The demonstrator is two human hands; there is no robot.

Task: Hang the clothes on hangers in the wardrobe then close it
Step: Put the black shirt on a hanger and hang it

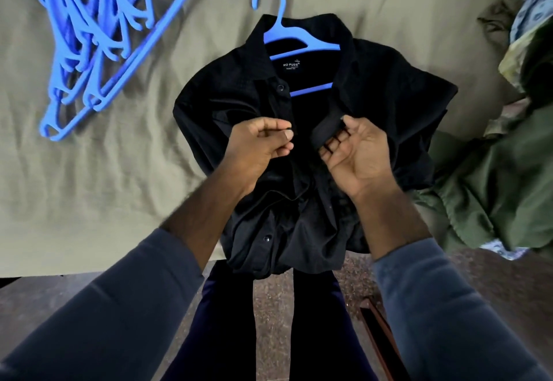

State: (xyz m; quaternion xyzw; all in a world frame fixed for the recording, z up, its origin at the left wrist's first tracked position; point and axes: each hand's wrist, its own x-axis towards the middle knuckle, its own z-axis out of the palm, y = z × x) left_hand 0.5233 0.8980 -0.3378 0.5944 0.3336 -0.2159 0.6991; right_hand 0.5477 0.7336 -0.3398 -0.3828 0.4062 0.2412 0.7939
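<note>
A black button shirt lies face up on the bed with a blue plastic hanger inside its collar, the hook pointing away from me. My left hand pinches the left front edge of the shirt at a button, just below the collar. My right hand grips the right front edge, its fingers curled under the fabric. The two edges are a small gap apart. The shirt's lower part hangs bunched over the bed's near edge. No wardrobe is in view.
A tangled heap of blue hangers lies at the far left on the olive bedsheet. A pile of clothes, with a green garment on top, sits at the right. Below the bed edge are my legs and a speckled floor.
</note>
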